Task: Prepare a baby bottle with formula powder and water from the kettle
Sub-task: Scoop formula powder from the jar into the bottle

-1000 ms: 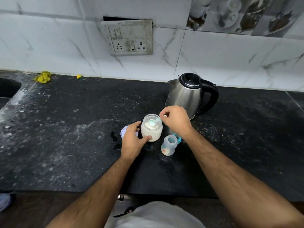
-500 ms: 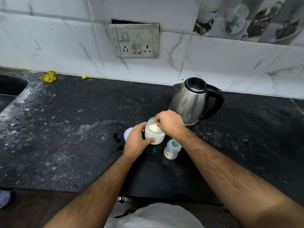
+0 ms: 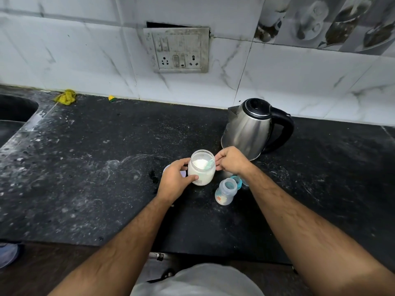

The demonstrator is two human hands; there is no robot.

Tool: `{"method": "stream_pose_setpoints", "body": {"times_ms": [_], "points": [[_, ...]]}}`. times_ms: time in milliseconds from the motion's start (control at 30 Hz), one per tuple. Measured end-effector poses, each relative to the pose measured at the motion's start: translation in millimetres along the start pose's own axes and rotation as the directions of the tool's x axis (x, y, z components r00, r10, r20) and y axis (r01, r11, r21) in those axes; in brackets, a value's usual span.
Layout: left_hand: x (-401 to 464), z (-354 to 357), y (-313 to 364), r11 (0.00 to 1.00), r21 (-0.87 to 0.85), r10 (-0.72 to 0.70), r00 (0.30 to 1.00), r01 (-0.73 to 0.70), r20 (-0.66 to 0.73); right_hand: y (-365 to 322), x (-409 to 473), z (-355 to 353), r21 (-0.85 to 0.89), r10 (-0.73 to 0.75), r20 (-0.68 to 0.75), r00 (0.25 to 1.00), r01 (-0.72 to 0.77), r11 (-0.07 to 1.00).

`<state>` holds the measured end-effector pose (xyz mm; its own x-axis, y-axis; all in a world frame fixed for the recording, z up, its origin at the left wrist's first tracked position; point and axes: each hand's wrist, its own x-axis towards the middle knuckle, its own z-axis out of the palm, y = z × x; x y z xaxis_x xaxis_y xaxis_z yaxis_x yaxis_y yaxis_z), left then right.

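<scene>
Scooping formula is the step judged in hand: the powder jar, just left of the kettle, is clasped by the left hand; the right hand fingers are pinched at its rim, the scoop inside. Next, a level scoopful would be carried to the open baby bottle in front of the kettle.

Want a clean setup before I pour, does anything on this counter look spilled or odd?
Yes. Whitish smears and specks mark the black countertop left of the powder jar, and the wall socket plate is grimy.
</scene>
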<state>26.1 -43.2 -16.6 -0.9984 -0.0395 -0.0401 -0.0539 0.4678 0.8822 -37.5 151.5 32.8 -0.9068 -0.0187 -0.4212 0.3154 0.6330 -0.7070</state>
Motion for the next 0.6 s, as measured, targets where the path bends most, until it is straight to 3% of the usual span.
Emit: {"method": "stream_pose_setpoints", "body": {"times_ms": [467, 600], "points": [[-1, -28, -12, 1.0, -0.001, -0.012, 1.0, 0.012, -0.002, -21, 3, 27, -0.062, -0.066, 0.031, 0.997, 0.068, 0.996], [-13, -20, -14, 1.0, -0.009, -0.029, 0.99, 0.028, -0.14, -17, -1, 21, -0.038, -0.08, -0.052, 0.995, 0.079, 0.996]]}}
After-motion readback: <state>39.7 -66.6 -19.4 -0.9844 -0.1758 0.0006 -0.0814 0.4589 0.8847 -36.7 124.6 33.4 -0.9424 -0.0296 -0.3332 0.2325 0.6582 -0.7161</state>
